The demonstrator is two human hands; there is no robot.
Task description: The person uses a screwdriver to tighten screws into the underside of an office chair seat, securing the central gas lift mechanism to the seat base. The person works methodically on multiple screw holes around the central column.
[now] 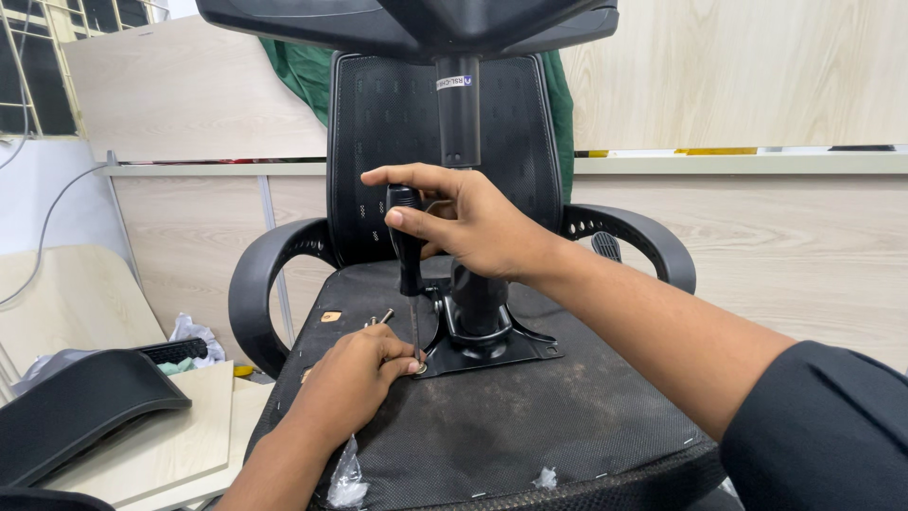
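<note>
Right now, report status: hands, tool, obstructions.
Right hand gripping screwdriver upright. Left hand fingers steadying tip at mounting plate screw. Gas cylinder close beside handle.

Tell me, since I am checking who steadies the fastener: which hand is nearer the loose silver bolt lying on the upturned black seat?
Left. The left hand lies just below the bolt; the right hand grips the screwdriver handle higher up.

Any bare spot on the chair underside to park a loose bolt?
Bare: the seat underside between the metal plate and the near edge. Crowded: around the plate's left corner, where the left hand steadies a screw under the screwdriver held by the right hand.
</note>
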